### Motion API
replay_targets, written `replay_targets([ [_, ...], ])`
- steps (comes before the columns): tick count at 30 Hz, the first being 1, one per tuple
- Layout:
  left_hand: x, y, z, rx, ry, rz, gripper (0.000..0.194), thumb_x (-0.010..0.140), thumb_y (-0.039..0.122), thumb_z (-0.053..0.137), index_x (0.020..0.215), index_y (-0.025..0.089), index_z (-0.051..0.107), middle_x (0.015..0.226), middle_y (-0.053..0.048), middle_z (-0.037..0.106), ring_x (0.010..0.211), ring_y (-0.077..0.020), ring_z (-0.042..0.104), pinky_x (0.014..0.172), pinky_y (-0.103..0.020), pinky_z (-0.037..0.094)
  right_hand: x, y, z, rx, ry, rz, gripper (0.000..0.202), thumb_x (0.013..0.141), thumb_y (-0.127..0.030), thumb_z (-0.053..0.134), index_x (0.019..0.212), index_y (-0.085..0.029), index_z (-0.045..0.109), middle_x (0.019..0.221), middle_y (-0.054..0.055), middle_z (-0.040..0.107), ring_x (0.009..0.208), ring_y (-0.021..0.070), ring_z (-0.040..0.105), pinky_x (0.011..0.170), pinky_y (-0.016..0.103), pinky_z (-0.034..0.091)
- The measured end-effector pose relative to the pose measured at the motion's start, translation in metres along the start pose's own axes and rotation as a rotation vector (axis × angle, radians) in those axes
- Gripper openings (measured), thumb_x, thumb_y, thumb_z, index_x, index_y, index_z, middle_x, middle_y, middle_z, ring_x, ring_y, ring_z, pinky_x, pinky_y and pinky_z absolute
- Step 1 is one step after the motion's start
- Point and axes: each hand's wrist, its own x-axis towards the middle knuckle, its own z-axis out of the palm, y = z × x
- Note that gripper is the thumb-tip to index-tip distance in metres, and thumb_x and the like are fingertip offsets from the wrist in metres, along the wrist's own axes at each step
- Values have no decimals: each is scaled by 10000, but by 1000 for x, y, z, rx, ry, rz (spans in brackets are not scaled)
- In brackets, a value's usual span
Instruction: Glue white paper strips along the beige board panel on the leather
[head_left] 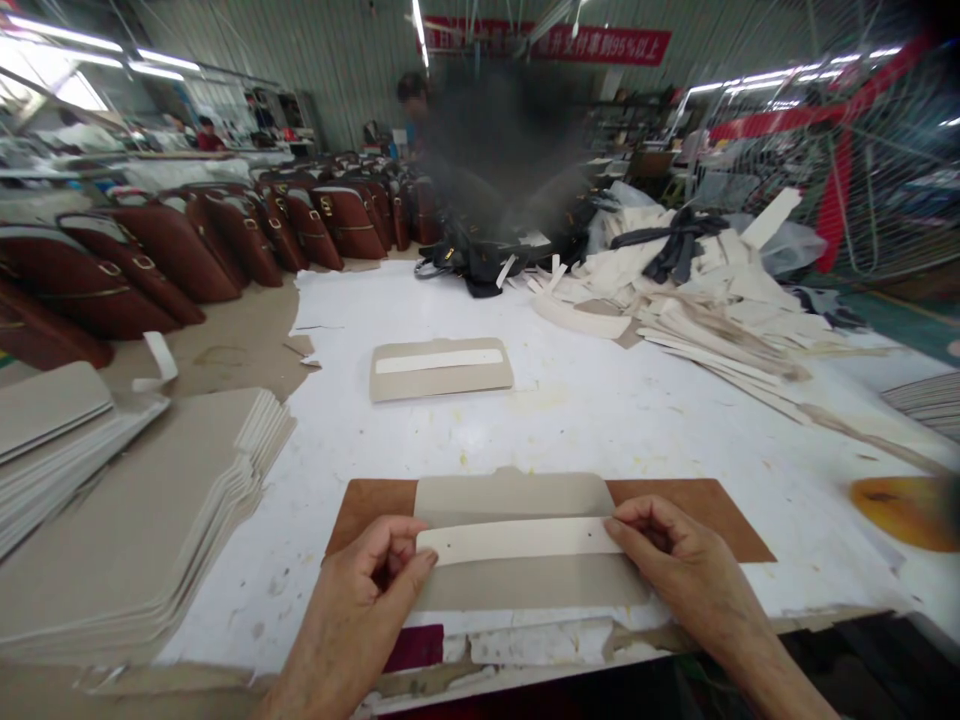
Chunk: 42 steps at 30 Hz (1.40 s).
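Observation:
A grey-beige card panel [517, 495] lies on a brown board [697, 515] at the near edge of the white table [600, 410]. Across the panel runs a cream strip [517, 540]. My left hand [367, 590] pinches the strip's left end between thumb and fingers. My right hand [675, 560] presses its fingertips on the strip's right end. Farther back lies a second panel with a strip on it [441, 368].
Stacks of grey-beige panels [150, 520] fill the left. Rows of dark red bags [225, 230] stand behind them. A heap of cream strips and offcuts [697, 290] lies at the right rear, black bags [480, 260] at the back. A person stands beyond the table.

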Motion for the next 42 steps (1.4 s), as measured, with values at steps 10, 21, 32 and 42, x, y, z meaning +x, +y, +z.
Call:
replay_targets([
  [10,4,-10,-1,48,23,51,352,960,539,657,1050,232,805,745,29,664,697,-188,659,680,-277,544,-1,-4,3,-34,65,18,408,809,-678,636,791,-279,717,759,36,723,702,240,670,634,335,515],
  [21,1,6,2,82,122,97,307,938,512,711,1032,253,846,737,22,697,669,-183,654,689,-269,586,-2,-2,8,-71,114,-4,378,842,-657,635,782,-290,701,734,22,710,676,234,657,633,342,496],
  [32,1,5,0,117,113,110,290,955,498,704,1031,257,847,749,21,712,666,-176,665,712,-262,602,-6,-18,11,-105,190,-30,368,802,-638,592,698,-295,676,642,13,663,576,222,625,584,355,456],
  [42,4,-8,3,121,114,178,257,978,468,695,1034,263,839,751,39,715,653,-162,671,674,-255,585,-6,-13,9,-188,187,-223,282,892,-496,612,720,-281,672,664,7,649,562,198,592,553,332,428],
])
